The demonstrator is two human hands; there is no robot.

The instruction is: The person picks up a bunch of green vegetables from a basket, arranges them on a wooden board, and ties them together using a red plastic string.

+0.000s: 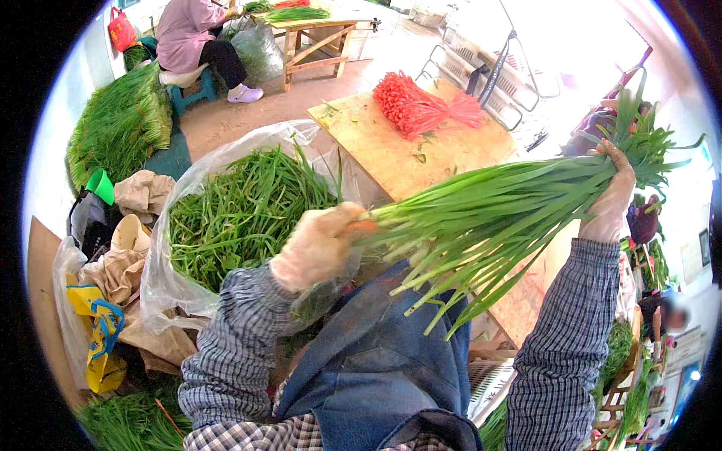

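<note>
A long bunch of green garlic chives (496, 199) is held slantwise over my lap and the near edge of a wooden table. My left hand (320, 246), in a pale thin glove, is closed at the pale stem end, where a bit of orange-red shows by the fingers. Farther right and higher, my right hand (613, 192), gloved too, grips the bunch near its leafy tips, which fan out past the fingers. Several loose stems droop below the bunch. What the left fingertips do behind the stems is hidden.
A plastic bag of loose green leaves (248, 218) stands left of my lap. On the wooden table (361, 146) lies a bundle of red strips (421, 105). Stacked chives (124, 120) lie far left, near a seated person (192, 37). White crates (481, 71) stand beyond the table.
</note>
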